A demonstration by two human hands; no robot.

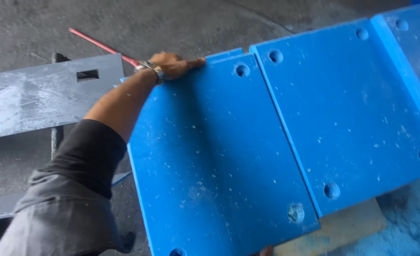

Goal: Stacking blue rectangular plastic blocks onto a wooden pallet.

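Blue plastic panels lie side by side on the concrete floor (172, 23), each with countersunk holes near its corners. The left hand (172, 65) reaches over the nearest blue panel (210, 161) and lies on its far left corner, the fingers stretched flat along the far edge, pressing or gripping it; whether they hook over the edge I cannot tell. A wristwatch (152, 69) is on this wrist. The right hand is almost out of view; only something like a fingertip shows at the near edge of the same panel, so its state cannot be judged.

To me the step in hand looks like placing or aligning this panel against the second blue panel (352, 114), which overlaps its right edge. A next move would call for a firm hold on both edges and a level slide, so the hole rows agree.

Beside the far left corner lie a grey steel plate (39, 99) and a thin red rod (101, 46).
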